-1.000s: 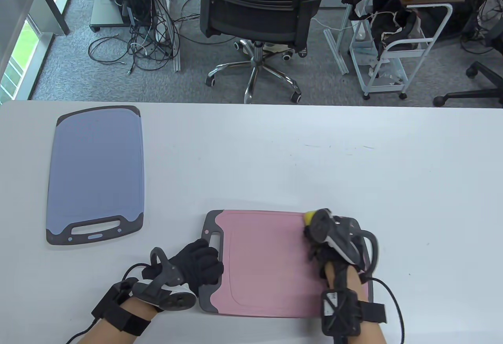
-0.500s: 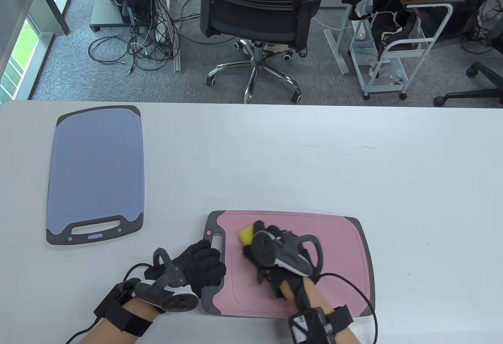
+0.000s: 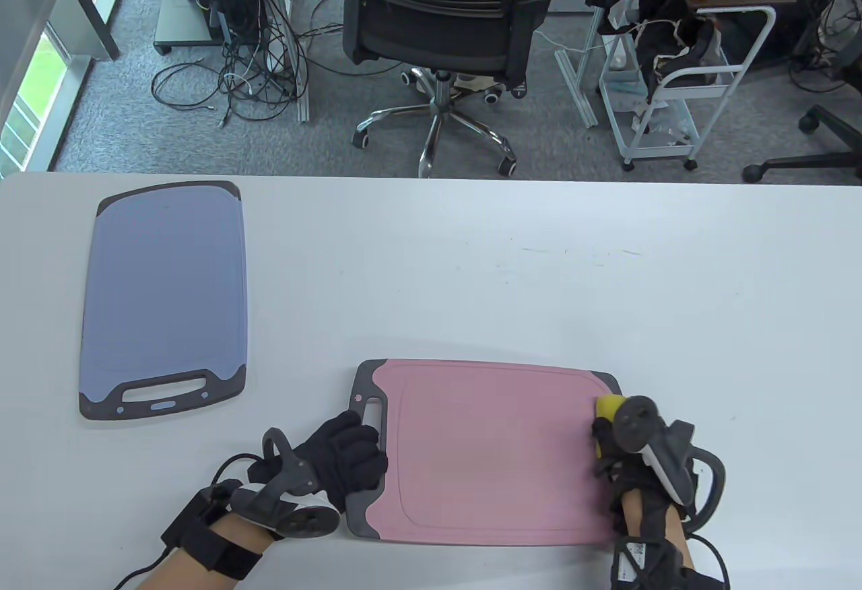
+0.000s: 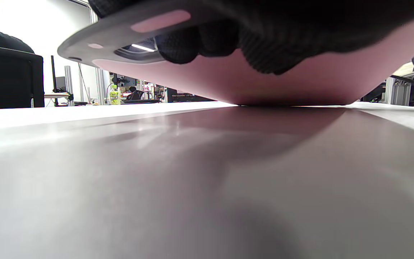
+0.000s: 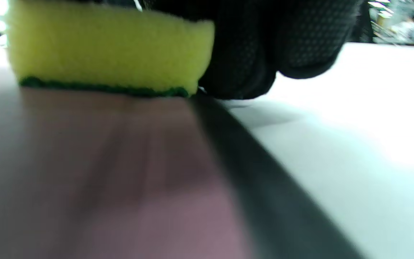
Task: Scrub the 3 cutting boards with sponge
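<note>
A pink cutting board [image 3: 485, 448] with dark grey ends lies near the table's front edge. My left hand [image 3: 350, 459] grips its handle end, fingers curled over the edge [image 4: 199, 43]; in the left wrist view that end of the pink board [image 4: 282, 86] is tipped up off the table. My right hand [image 3: 616, 445] holds a yellow sponge [image 3: 608, 407] with a green scouring face [image 5: 106, 54], pressed on the board at its right end, by the dark rim [image 5: 264, 172]. A blue cutting board [image 3: 165, 293] lies at the far left. A third board is not in view.
The white table [image 3: 539, 280] stretches wide behind and to the right of the pink board. Beyond its far edge stand an office chair [image 3: 444, 17], a white cart [image 3: 680, 91] and cable bundles on the floor.
My right hand swept the sponge from the board's top right to its left middle, then back across to the right end. The left hand kept its grip on the handle end.
</note>
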`<action>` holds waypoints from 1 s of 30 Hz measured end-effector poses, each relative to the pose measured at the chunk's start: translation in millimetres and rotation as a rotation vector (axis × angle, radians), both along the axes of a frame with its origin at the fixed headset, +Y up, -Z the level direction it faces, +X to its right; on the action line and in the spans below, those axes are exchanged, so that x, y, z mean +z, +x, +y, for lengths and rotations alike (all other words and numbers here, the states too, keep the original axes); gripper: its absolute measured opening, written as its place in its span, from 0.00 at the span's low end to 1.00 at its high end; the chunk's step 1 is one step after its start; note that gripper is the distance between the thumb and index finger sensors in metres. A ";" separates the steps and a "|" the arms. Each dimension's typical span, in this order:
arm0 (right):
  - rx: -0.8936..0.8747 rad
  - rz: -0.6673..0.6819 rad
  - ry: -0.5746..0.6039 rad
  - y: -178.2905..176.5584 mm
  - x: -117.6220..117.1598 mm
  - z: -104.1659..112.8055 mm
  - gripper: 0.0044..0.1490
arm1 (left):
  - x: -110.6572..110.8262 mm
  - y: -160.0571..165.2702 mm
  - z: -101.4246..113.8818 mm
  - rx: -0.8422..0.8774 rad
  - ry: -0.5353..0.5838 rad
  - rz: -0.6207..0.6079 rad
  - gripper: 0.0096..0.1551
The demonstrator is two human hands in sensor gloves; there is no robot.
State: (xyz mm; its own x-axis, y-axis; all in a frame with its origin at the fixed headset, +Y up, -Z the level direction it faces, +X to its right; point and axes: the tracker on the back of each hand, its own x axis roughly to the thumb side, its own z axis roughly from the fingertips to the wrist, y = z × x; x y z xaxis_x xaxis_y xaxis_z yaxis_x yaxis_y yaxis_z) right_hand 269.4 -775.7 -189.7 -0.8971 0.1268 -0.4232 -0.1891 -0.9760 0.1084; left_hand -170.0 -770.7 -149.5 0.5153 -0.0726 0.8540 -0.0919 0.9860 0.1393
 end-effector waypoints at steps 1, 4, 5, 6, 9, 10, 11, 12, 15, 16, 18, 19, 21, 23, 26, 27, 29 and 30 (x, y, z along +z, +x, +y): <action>-0.009 0.014 -0.006 -4.8 -1.8 1.7 0.46 | 0.3 0.3 0.0 -0.003 0.002 -0.001 0.28; 0.078 0.230 0.004 -50.1 -11.4 9.9 0.46 | 0.2 0.3 0.0 -0.001 0.000 -0.001 0.28; 0.057 0.273 0.020 -69.8 -11.8 12.2 0.46 | 0.2 0.4 0.0 -0.002 0.000 -0.001 0.28; 0.014 0.379 0.050 -105.8 -11.9 15.9 0.46 | 0.4 0.5 0.5 -0.003 0.001 -0.001 0.28; 0.004 0.719 0.082 -202.8 5.4 27.3 0.47 | 1.6 1.5 1.0 -0.012 0.013 -0.002 0.28; 0.014 0.808 0.088 -224.5 12.2 30.8 0.47 | 2.0 1.7 1.2 -0.014 0.015 -0.003 0.28; 0.037 0.899 0.105 -250.2 22.5 35.4 0.47 | 2.7 1.9 1.4 -0.014 0.019 -0.006 0.28; 0.044 0.946 0.114 -262.8 27.7 37.7 0.46 | 3.1 2.0 1.6 -0.015 0.022 -0.006 0.27; 0.177 0.912 0.100 -251.6 25.4 36.3 0.46 | 1.3 -0.3 1.9 0.009 0.007 0.005 0.27; 0.100 0.831 0.117 -232.4 20.3 31.6 0.46 | 1.6 0.3 1.9 0.001 0.009 0.005 0.27; 0.045 0.665 0.070 -186.3 11.7 26.5 0.46 | 3.0 0.9 2.4 -0.003 0.019 0.000 0.27; 0.049 0.593 0.057 -165.6 8.4 24.3 0.46 | 3.1 1.1 2.4 -0.002 0.019 -0.001 0.27; 0.107 0.379 0.023 -97.6 4.7 14.2 0.46 | 1.8 0.5 1.8 0.000 0.012 0.001 0.27; 0.131 0.155 0.004 -42.4 11.3 9.5 0.46 | 1.5 0.3 2.1 0.004 0.008 0.003 0.27; 0.042 0.035 -0.007 -11.5 15.5 3.7 0.46 | 1.8 0.0 1.7 0.010 0.009 0.004 0.27; 0.017 0.037 0.017 -14.9 14.0 3.4 0.46 | 2.0 0.1 1.7 0.009 0.011 0.005 0.27; 0.069 0.119 0.013 -37.8 9.2 7.5 0.46 | 2.2 -0.2 2.0 0.007 0.013 0.005 0.27; 0.057 0.223 0.019 -59.9 5.9 10.7 0.46 | 2.3 -0.1 1.9 0.005 0.014 0.004 0.27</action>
State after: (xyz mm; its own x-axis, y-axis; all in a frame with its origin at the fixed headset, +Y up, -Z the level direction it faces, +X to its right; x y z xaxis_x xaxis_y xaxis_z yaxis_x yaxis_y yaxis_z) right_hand 209.5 -765.0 -183.8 -0.9740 0.0797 -0.2121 -0.1075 -0.9866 0.1230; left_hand -170.2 -768.8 -147.1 0.5192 -0.0818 0.8507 -0.0965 0.9834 0.1534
